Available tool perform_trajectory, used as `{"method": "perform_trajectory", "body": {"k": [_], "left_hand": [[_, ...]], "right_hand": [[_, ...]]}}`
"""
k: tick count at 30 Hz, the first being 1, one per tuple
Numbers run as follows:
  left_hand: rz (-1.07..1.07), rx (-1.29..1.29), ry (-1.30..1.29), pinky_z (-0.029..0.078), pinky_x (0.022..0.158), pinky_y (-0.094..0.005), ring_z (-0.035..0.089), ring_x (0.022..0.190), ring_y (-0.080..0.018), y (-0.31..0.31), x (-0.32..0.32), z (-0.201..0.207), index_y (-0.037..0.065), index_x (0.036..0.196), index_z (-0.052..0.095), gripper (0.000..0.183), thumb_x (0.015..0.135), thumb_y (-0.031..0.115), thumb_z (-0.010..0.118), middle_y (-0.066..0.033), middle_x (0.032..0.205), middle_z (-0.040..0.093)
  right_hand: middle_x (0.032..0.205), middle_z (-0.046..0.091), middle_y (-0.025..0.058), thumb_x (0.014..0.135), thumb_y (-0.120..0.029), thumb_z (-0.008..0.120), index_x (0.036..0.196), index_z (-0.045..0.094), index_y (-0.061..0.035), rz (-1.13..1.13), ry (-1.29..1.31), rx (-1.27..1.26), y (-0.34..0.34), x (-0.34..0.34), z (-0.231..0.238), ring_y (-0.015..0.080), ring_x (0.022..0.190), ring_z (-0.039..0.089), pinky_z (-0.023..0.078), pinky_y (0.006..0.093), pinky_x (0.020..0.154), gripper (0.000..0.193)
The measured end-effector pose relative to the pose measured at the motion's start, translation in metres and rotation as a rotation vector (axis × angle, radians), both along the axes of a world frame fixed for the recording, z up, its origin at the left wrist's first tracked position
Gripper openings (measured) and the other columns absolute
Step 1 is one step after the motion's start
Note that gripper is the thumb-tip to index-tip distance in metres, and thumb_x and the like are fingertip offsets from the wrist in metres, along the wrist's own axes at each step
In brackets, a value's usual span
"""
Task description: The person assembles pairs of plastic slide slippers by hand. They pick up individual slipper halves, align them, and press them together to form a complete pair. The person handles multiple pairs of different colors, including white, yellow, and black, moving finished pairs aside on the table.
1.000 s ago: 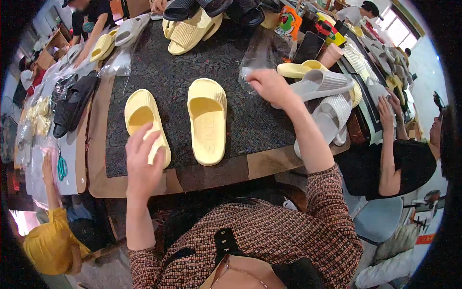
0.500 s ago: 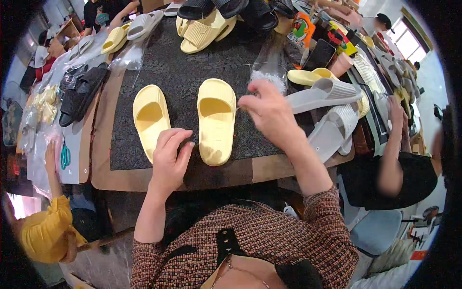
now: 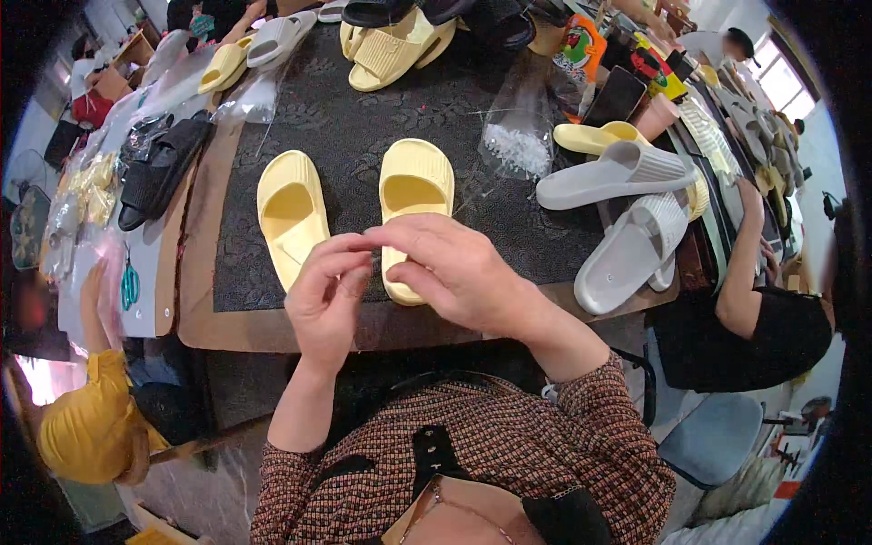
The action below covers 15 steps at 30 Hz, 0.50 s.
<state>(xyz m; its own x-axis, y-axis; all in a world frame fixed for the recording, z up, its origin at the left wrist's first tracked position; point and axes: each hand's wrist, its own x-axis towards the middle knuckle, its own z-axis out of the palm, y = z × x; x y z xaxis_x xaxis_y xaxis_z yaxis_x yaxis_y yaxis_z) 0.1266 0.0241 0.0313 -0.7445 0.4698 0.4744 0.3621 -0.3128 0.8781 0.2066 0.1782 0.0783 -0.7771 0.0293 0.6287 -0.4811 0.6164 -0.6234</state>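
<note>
Black leaf-patterned mat (image 3: 350, 136): flat, textured, across the centre.
Pale-yellow moulded slipper at right, ribbed strap (image 3: 417, 182): on the mat, toe pointing away; the right hand (image 3: 454, 272) overlaps its heel half in view.
Matching pale-yellow slipper at left (image 3: 289, 186): just beyond the left hand (image 3: 329, 295), heel tip partly covered.
Right hand: half-curled, fingertips appearing to meet the left's.
Left hand: fingers bent toward thumb; whether anything is pinched cannot be told.
</note>
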Motion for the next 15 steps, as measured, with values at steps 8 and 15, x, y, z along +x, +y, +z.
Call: {"method": "perform_trajectory", "body": {"k": [8, 15], "left_hand": [[-0.1, 0.201, -0.375, 0.052, 0.068, -0.0282, 0.061, 0.073, -0.0161, -0.031, -0.008, 0.0, -0.001, 0.098, 0.059, 0.013, 0.092, 0.01, 0.056, -0.0168, 0.09, 0.065], [0.0, 0.165, -0.714, 0.048, 0.053, -0.0263, 0.054, 0.058, -0.0128, -0.058, -0.016, -0.012, 0.001, 0.115, 0.051, 0.026, 0.091, 0.008, 0.057, -0.0093, 0.074, 0.06]], "right_hand": [[0.087, 0.066, 0.0129, 0.079, -0.004, 0.063, 0.093, 0.064, -0.0012, -0.192, -0.17, 0.099, 0.027, 0.016, -0.064, 0.0298, 0.083, 0.063, 0.052, 0.037, 0.073, 0.014], [0.083, 0.064, 0.0097, 0.071, 0.001, 0.063, 0.09, 0.062, -0.0029, -0.096, 0.008, 0.285, 0.009, 0.032, -0.043, 0.0258, 0.071, 0.061, 0.05, 0.0362, 0.064, 0.02]]}}
